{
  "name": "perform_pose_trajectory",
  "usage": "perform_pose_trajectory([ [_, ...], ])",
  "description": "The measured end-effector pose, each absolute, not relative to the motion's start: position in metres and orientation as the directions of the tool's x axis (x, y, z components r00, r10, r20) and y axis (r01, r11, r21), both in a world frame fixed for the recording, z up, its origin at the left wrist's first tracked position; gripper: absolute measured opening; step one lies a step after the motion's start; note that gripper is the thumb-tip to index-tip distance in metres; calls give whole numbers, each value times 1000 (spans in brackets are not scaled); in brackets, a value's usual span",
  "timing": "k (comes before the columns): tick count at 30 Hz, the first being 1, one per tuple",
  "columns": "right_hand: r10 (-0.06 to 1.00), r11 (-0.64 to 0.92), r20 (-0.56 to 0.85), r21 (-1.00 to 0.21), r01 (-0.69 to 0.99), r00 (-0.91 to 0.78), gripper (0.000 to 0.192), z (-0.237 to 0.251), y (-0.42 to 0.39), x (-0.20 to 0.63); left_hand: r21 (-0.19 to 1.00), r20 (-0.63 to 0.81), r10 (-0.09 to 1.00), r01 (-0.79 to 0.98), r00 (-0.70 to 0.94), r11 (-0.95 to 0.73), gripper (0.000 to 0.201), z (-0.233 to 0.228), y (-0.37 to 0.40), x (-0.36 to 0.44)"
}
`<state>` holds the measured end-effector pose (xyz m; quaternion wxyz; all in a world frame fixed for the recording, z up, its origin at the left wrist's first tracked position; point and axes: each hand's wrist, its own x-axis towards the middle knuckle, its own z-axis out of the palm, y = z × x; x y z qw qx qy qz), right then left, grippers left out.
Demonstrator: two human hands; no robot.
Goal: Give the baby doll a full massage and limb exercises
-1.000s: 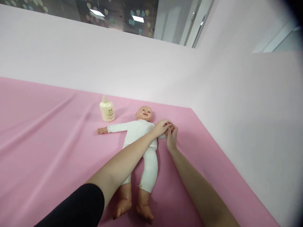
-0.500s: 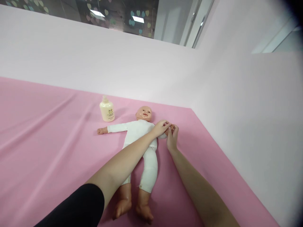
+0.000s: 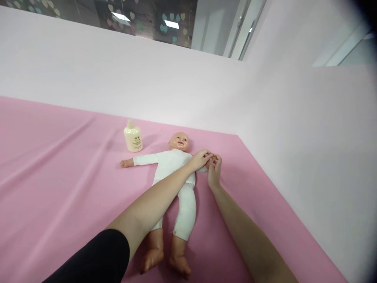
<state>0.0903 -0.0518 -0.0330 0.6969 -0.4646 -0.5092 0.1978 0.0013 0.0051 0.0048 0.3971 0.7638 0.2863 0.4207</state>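
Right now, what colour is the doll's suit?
White, on the doll, clearest in the head view.

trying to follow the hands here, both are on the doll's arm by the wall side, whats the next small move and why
Probably a short stroke outward along the doll's arm. Both the left hand and right hand meet at the doll's hand end, fingers closed round it, while the cream bottle stands untouched beyond its other arm.

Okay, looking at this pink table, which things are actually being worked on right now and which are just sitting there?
In hand:
- baby doll, lying on its back in a white suit
- left hand and right hand, both closed around the doll's arm on that side

Lying about:
- cream lotion bottle, upright beside the doll's head, untouched
- pink cloth covering the table
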Motion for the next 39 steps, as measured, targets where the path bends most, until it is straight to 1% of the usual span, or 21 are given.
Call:
perform_pose_trajectory([
  [6,728,503,555,-831,236,403,31,-24,-57,86,847,420,772,99,477,-522,18,4,6,1],
  [10,729,520,563,-825,220,389,32,-20,-59,84,821,456,761,111,461,-560,17,4,5,0],
  [17,730,527,572,-820,225,375,34,-23,-58,84,810,490,747,83,449,-581,20,2,6,1],
  [20,739,505,543,-838,206,399,35,-26,-56,85,800,510,738,71,442,-595,20,-1,8,1],
  [23,740,458,475,-874,161,476,37,-30,-52,89,800,512,756,94,409,-593,19,-2,9,1],
  [27,756,430,390,-901,51,526,35,-32,-47,95,843,455,819,127,349,-522,13,0,9,2],
  [30,766,423,370,-906,21,526,35,-30,-48,96,880,392,839,110,379,-461,13,0,7,3],
  [34,779,425,393,-904,49,489,36,-27,-52,93,901,341,816,87,466,-425,15,-3,7,5],
  [39,774,425,430,-897,123,466,38,-28,-53,93,936,262,813,67,520,-344,17,-9,10,9],
])
